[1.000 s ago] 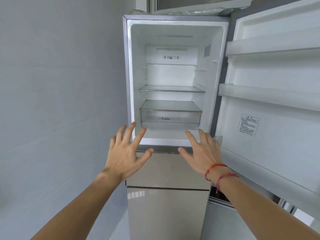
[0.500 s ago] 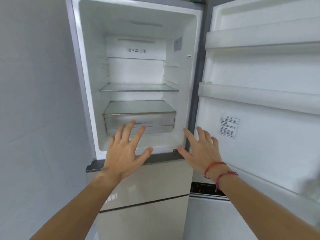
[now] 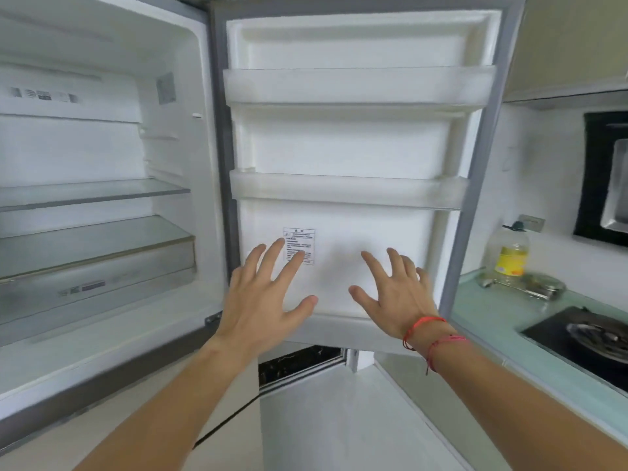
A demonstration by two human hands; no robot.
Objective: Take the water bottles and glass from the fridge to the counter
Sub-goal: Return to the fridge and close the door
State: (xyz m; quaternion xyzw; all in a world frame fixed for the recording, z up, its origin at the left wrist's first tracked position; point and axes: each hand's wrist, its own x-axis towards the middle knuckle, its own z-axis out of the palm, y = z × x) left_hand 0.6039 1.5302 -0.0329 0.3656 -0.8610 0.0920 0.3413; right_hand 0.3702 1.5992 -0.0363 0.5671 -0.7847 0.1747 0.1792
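my left hand (image 3: 263, 294) and right hand (image 3: 396, 294) hang spread and empty before the open fridge door (image 3: 343, 154). the oil bottle (image 3: 508, 254) stands on the counter (image 3: 486, 311) at three o'clock.

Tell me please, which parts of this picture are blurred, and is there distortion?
Head view: the fridge shelves at left are smeared by motion blur, while the left hand and right hand look fairly sharp; the wide lens bends the door edges; light is soft and even.
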